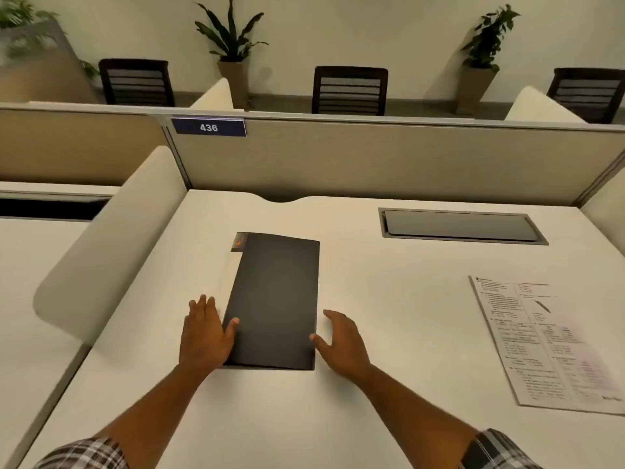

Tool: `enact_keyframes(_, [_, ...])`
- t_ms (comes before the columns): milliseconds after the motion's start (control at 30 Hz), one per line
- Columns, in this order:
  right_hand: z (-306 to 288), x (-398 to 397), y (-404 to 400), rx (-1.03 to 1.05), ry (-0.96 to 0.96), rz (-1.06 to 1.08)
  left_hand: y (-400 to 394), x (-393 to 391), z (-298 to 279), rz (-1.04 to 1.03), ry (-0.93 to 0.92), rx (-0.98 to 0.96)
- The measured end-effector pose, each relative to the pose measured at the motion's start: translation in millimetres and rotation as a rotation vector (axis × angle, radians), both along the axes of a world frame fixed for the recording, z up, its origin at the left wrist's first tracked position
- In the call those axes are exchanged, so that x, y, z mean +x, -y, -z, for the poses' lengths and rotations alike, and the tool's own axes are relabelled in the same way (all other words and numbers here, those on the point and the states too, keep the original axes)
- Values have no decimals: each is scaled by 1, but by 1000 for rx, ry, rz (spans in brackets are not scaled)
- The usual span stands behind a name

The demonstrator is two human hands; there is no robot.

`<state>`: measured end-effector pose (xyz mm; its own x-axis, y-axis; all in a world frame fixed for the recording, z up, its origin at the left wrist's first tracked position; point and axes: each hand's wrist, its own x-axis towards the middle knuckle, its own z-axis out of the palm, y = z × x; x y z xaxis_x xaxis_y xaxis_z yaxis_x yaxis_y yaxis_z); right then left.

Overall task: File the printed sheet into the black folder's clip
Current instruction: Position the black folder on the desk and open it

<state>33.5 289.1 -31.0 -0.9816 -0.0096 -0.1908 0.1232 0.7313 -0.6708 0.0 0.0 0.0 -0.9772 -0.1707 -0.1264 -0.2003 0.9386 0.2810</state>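
Black and closed, the folder [274, 302] lies flat on the desk [389, 282] in front of me, so as I judge it nothing of the filing is done yet. The printed sheet [548, 343] rests well apart on my right side, untouched. The clip is out of sight inside the cover. What is left: open the folder, fetch the sheet, and fasten it under the clip. My left hand [203, 333] lies open and flat beside the folder's left edge, thumb resting on the cover. My right hand [341, 343] is open too, fingers spread, thumb just touching the folder's right edge near its lower corner. Neither hand grips anything.
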Motion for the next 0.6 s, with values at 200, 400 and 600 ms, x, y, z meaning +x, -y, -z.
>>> enact_keyframes(200, [6, -5, 40, 136, -53, 69, 17, -15, 7, -151, 41, 269])
enact_keyframes(400, [15, 5, 47, 272, -38, -10, 16, -17, 15, -172, 37, 303])
enact_keyframes(600, [7, -2, 38, 217, 1, 2, 6, -40, -2, -345, 165, 350])
